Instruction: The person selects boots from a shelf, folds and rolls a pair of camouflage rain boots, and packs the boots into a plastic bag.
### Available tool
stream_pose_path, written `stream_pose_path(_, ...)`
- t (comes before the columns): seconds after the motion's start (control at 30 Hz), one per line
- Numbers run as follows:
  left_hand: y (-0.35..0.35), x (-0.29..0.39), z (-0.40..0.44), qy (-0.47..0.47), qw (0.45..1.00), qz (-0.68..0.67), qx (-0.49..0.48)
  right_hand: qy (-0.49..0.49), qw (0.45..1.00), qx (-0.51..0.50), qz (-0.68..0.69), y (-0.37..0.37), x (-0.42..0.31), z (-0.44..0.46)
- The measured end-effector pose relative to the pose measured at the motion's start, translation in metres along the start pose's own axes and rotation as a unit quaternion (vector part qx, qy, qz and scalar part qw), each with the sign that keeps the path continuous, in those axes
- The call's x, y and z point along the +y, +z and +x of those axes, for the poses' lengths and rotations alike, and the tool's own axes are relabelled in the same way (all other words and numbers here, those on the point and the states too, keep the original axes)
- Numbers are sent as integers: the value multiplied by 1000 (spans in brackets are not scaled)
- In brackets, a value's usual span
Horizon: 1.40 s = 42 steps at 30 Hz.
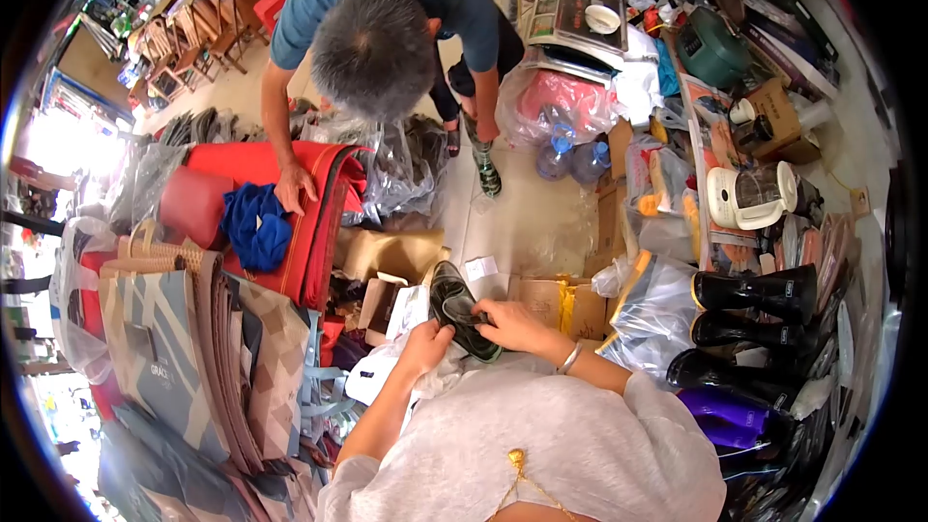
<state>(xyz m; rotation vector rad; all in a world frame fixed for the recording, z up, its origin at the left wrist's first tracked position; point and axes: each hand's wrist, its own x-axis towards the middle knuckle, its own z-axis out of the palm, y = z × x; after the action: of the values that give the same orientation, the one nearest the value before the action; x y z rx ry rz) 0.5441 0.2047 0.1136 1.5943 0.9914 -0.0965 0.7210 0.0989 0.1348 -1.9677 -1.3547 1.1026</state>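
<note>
A dark green patterned shoe (450, 302) is held in front of my chest, its toe pointing away from me. My left hand (426, 345) pinches the shoe's left edge near the heel. On the other side, my right hand (507, 324) grips the rim of the shoe's opening, with a silver bracelet on the wrist. Beyond, a person (377, 48) in a teal shirt bends forward. One of that person's hands rests on a red bag beside a blue cloth (257, 226); the other holds a similar green shoe (486, 170) above the floor.
Folded shopping bags (159, 338) stand at the left. Black boots (756, 296) and a purple one line the right, below a cream coffee maker (752, 195). Cardboard boxes (539, 302) lie just past my hands. Two water jugs (570, 159) stand on the tiled floor.
</note>
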Motion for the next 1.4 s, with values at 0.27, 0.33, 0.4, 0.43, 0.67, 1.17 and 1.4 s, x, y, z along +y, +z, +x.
stream_pose_path(0.27, 0, 1, 3, 17, 999, -34, -16, -22, 999, 41, -14, 6, 15, -6)
stream_pose_path(0.33, -1, 10, 1, 6, 999, -33, -30, 19, 999, 1, -34, -1, 8, -8)
stream_pose_path(0.4, 2, 5, 5, 50, 997, -51, -16, 27, 999, 5, -36, 0, 9, -10)
stream_pose_path(0.43, 2, 6, 6, 27, 999, -20, -17, 21, 999, 11, -39, 0, 10, -11)
stream_pose_path(0.67, 2, 18, 4, 24, 999, 36, 5, 16, 1000, 5, -22, 0, 14, -10)
stream_pose_path(1.17, 1, 25, -1, 23, 1000, -5, 13, 24, 999, 34, 9, 3, 4, -6)
stream_pose_path(1.4, -1, 27, 5, 7, 988, 127, -88, 1, 995, 83, 62, 16, 6, -9)
